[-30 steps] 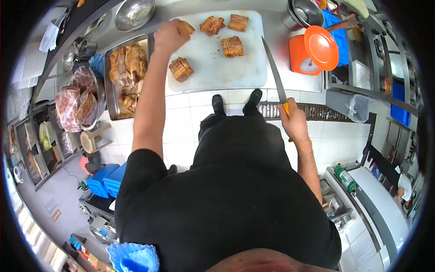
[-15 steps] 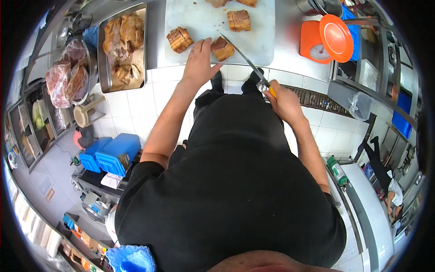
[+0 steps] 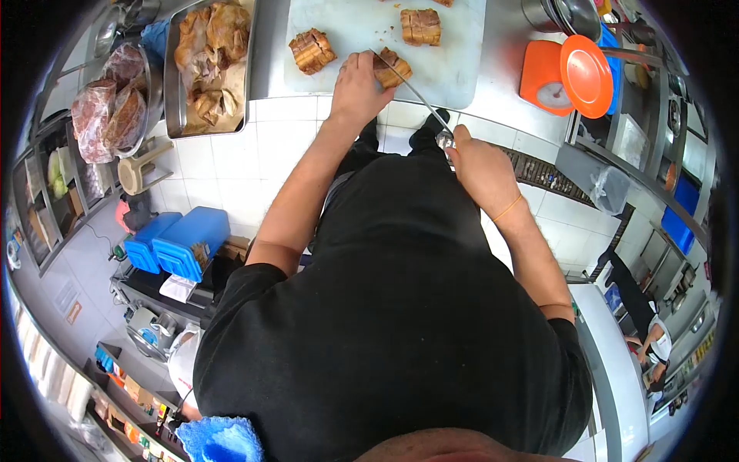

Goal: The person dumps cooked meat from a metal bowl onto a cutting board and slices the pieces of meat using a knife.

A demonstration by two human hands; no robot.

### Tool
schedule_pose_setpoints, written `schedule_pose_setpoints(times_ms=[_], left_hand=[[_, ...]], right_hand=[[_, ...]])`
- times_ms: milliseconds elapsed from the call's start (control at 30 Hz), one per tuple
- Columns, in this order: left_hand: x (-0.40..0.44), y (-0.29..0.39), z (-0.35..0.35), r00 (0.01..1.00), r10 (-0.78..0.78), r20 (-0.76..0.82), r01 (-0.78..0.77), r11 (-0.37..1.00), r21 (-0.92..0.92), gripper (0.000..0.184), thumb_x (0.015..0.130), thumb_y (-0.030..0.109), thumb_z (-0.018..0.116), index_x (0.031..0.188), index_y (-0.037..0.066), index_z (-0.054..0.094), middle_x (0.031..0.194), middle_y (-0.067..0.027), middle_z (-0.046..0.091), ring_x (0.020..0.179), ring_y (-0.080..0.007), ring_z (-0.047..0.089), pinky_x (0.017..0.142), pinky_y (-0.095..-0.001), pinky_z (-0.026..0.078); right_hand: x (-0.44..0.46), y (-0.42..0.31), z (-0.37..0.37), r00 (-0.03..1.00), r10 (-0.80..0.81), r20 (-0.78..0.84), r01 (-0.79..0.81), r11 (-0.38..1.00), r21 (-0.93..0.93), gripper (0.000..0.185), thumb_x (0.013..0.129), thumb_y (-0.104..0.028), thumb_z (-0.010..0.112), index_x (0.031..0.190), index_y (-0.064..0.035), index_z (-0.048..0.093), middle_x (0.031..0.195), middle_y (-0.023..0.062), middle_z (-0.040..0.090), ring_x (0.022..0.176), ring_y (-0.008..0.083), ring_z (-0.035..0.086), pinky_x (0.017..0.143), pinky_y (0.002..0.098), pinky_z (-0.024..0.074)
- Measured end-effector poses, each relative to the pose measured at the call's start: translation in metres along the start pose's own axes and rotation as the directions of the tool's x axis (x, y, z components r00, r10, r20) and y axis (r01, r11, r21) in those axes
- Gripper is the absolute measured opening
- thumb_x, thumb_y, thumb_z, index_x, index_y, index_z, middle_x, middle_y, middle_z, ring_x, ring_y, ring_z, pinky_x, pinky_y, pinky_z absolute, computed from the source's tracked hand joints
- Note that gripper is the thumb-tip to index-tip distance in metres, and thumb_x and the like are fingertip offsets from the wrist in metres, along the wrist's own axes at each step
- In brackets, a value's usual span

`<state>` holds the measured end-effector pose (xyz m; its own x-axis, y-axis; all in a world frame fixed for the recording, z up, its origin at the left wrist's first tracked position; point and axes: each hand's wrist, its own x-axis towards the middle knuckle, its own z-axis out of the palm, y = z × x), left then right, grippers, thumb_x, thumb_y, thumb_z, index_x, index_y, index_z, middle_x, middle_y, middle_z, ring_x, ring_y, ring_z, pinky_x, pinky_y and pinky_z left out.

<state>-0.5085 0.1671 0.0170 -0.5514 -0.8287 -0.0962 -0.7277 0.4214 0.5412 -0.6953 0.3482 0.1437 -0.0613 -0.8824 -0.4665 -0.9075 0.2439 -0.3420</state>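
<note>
On the white cutting board (image 3: 454,77) lies a browned piece of meat (image 3: 394,69) near the front edge. My left hand (image 3: 359,91) rests against its left side, thumb and fingers around that end. My right hand (image 3: 486,168) is wrapped round the handle of a long knife (image 3: 416,92), whose blade reaches up and left across the top of this piece. To the left sits a scored chunk of meat (image 3: 312,51); another scored chunk (image 3: 421,28) lies behind. More pieces are partly cut off at the top of the view.
A metal tray (image 3: 175,100) with cooked poultry (image 3: 212,46) stands left of the board, beside a bowl of wrapped meat (image 3: 112,108). An orange scale (image 3: 543,77) with an orange plate (image 3: 586,75) is on the right. Another person (image 3: 654,339) is at far right.
My left hand has left the back left of the board and come to the front piece. The knife has swung left, and its blade now lies over that piece. The view has shifted.
</note>
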Motion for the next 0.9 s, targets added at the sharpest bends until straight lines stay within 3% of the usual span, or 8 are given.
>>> schedule_pose_setpoints(times_ms=[100, 467, 567, 667, 700, 733, 800, 900], left_hand=[[0.002, -0.004, 0.003, 0.999, 0.034, -0.019, -0.034, 0.999, 0.009, 0.079, 0.076, 0.026, 0.091, 0.137, -0.004, 0.051, 0.132, -0.0235, 0.058, 0.125, -0.0433, 0.057, 0.109, -0.0491, 0.049], [-0.003, -0.004, 0.001, 1.000, 0.017, -0.016, -0.018, 1.000, -0.022, 0.088, 0.073, 0.027, 0.094, 0.140, -0.005, 0.047, 0.128, -0.0234, 0.058, 0.128, -0.0422, 0.055, 0.110, -0.0491, 0.047], [-0.024, -0.001, -0.022, 0.983, 0.104, -0.151, -0.118, 0.989, -0.086, 0.089, 0.077, 0.032, 0.094, 0.144, -0.006, 0.048, 0.133, -0.0257, 0.059, 0.120, -0.0390, 0.062, 0.102, -0.0463, 0.053], [-0.047, -0.005, -0.060, 0.991, -0.112, 0.073, 0.132, 0.920, -0.369, 0.074, 0.086, 0.035, 0.089, 0.142, -0.001, 0.057, 0.128, -0.0230, 0.065, 0.101, -0.0292, 0.071, 0.086, -0.0387, 0.058], [-0.054, -0.009, -0.071, 0.979, -0.179, 0.099, 0.204, 0.897, -0.392, 0.047, 0.096, 0.034, 0.080, 0.128, 0.002, 0.068, 0.108, -0.0178, 0.074, 0.079, -0.0229, 0.071, 0.074, -0.0349, 0.058], [-0.059, -0.024, -0.073, 0.985, -0.152, 0.083, 0.172, 0.911, -0.374, 0.033, 0.101, 0.031, 0.073, 0.119, 0.004, 0.071, 0.092, -0.0139, 0.075, 0.076, -0.0246, 0.070, 0.075, -0.0375, 0.057], [-0.068, -0.046, -0.082, 0.957, -0.246, 0.152, 0.281, 0.918, -0.280, 0.020, 0.103, 0.021, 0.067, 0.111, 0.003, 0.071, 0.089, -0.0155, 0.073, 0.079, -0.0276, 0.071, 0.076, -0.0390, 0.056], [-0.082, -0.073, -0.075, 0.969, -0.247, -0.025, 0.230, 0.928, -0.295, 0.015, 0.098, 0.007, 0.059, 0.108, 0.002, 0.068, 0.092, -0.0168, 0.073, 0.082, -0.0299, 0.070, 0.079, -0.0400, 0.056]], right_hand=[[0.014, -0.007, 0.002, 0.997, 0.046, 0.058, -0.048, 0.998, 0.038, 0.026, 0.106, -0.025, 0.058, 0.111, -0.0003, 0.053, 0.084, 0.0224, 0.074, 0.083, 0.0450, 0.073, 0.074, 0.0573, 0.0563], [0.111, -0.008, 0.059, 0.999, -0.001, -0.051, 0.005, 0.998, 0.067, 0.031, 0.106, -0.030, 0.058, 0.116, -0.0018, 0.051, 0.090, 0.0236, 0.075, 0.087, 0.0434, 0.074, 0.075, 0.0562, 0.0571], [0.111, -0.006, 0.061, 0.997, -0.019, -0.073, 0.024, 0.997, 0.068, 0.031, 0.106, -0.030, 0.059, 0.115, -0.0013, 0.051, 0.088, 0.0244, 0.074, 0.084, 0.0451, 0.073, 0.073, 0.0572, 0.0567], [0.111, -0.008, 0.059, 0.998, 0.025, -0.055, -0.022, 0.998, 0.067, 0.031, 0.106, -0.029, 0.059, 0.118, -0.0009, 0.052, 0.090, 0.0250, 0.074, 0.088, 0.0462, 0.073, 0.077, 0.0580, 0.0561], [0.112, -0.013, 0.056, 0.999, 0.032, -0.043, -0.029, 0.997, 0.069, 0.031, 0.105, -0.028, 0.059, 0.119, -0.0008, 0.053, 0.091, 0.0251, 0.075, 0.090, 0.0463, 0.073, 0.079, 0.0581, 0.0560], [0.109, -0.019, 0.050, 0.999, 0.038, -0.029, -0.036, 0.997, 0.062, 0.031, 0.105, -0.027, 0.059, 0.119, -0.0005, 0.053, 0.091, 0.0257, 0.075, 0.091, 0.0472, 0.073, 0.081, 0.0585, 0.0557], [0.099, -0.024, 0.039, 0.999, 0.041, -0.021, -0.041, 0.999, 0.033, 0.031, 0.106, -0.027, 0.059, 0.120, -0.0003, 0.052, 0.090, 0.0264, 0.074, 0.091, 0.0482, 0.073, 0.082, 0.0589, 0.0555], [0.110, -0.019, 0.054, 0.998, 0.065, -0.020, -0.064, 0.998, 0.022, 0.033, 0.106, -0.028, 0.058, 0.123, -0.0004, 0.051, 0.090, 0.0271, 0.074, 0.090, 0.0484, 0.072, 0.081, 0.0589, 0.0558]])
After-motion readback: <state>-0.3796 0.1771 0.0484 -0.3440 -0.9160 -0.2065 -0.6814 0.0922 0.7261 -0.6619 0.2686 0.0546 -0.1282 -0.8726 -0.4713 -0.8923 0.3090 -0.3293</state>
